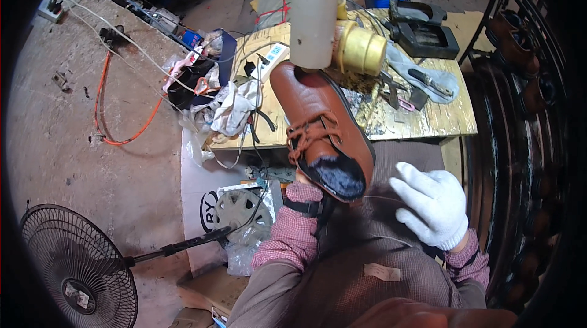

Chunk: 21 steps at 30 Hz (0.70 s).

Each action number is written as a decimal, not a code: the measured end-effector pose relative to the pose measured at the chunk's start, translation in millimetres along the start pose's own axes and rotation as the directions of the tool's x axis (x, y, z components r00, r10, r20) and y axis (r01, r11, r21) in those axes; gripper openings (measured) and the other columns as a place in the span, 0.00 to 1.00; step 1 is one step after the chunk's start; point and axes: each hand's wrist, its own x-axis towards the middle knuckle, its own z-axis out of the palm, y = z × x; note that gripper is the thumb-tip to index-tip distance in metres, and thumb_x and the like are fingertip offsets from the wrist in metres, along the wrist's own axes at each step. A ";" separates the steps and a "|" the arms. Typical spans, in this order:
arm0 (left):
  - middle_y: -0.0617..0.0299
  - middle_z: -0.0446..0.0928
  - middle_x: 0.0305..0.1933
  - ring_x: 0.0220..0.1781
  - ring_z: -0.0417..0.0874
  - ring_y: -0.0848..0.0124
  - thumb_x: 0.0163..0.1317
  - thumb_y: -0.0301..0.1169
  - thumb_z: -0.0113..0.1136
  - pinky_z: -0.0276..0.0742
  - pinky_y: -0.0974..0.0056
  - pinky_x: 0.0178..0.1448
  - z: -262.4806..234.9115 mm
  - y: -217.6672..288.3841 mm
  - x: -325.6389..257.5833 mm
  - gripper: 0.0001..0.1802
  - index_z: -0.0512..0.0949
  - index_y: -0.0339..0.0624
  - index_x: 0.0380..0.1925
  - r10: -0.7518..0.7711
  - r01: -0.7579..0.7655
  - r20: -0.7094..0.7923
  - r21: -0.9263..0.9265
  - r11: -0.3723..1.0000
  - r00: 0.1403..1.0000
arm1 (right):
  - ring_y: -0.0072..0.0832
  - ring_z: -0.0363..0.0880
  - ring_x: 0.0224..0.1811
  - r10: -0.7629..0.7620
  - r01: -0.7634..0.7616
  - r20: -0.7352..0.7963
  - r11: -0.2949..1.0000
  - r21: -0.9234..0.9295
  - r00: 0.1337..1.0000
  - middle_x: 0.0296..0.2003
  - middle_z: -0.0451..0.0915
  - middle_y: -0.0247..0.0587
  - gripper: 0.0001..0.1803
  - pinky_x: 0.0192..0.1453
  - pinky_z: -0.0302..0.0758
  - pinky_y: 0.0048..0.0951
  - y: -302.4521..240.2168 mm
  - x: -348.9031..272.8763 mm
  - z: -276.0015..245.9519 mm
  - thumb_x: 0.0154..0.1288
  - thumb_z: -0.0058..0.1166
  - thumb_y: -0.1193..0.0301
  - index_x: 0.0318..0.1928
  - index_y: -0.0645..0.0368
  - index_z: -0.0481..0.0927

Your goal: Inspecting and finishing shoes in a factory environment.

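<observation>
A reddish-brown leather lace-up shoe (pixel 321 120) with dark fuzzy lining is held up over the table's front edge, its toe pointing away from me. My left hand (pixel 302 177) grips it from below on the left side; most of that hand is hidden behind the shoe. The toe lies under the lower end of a thick whitish tube (pixel 315 16), where I cannot tell whether they touch. Beside the tube is a ribbed yellow cylinder (pixel 361 49). In a white glove, my right hand (pixel 433 207) is open and holds nothing, to the right of the shoe's heel.
On the wooden table (pixel 449 123) lie a white power strip (pixel 272 62), black trays (pixel 428 37), a grey cloth (pixel 428 77) and crumpled wrappings (pixel 235 108). A standing fan (pixel 79 273) is at the lower left. A rack with brown shoes (pixel 513 40) stands at right.
</observation>
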 end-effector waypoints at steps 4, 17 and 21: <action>0.54 0.64 0.75 0.73 0.68 0.51 0.71 0.56 0.51 0.67 0.46 0.75 62.3 16.6 18.7 0.39 0.58 0.50 0.75 0.069 -0.078 0.051 0.217 0.973 0.996 | 0.44 0.84 0.38 0.175 -0.176 -0.017 0.983 -0.055 0.984 0.54 0.82 0.55 0.24 0.44 0.77 0.40 7.5 -34.7 13.9 0.58 0.62 0.62 0.52 0.63 0.83; 0.55 0.70 0.69 0.67 0.73 0.58 0.68 0.70 0.43 0.67 0.55 0.75 161.5 -21.1 -38.3 0.47 0.61 0.45 0.73 0.356 -0.386 0.150 0.409 0.827 0.922 | 0.46 0.82 0.43 0.326 -0.329 -0.057 0.943 -0.055 0.944 0.56 0.81 0.52 0.24 0.47 0.74 0.40 17.3 -60.3 32.8 0.57 0.64 0.65 0.55 0.60 0.83; 0.55 0.69 0.71 0.69 0.73 0.59 0.68 0.71 0.40 0.69 0.54 0.74 177.3 -29.0 -30.4 0.48 0.60 0.45 0.74 0.272 -0.223 -0.038 0.468 0.855 0.962 | 0.44 0.81 0.41 0.289 -0.286 0.035 0.956 -0.060 0.957 0.57 0.81 0.51 0.25 0.47 0.74 0.40 14.8 -48.6 33.6 0.57 0.64 0.65 0.56 0.59 0.82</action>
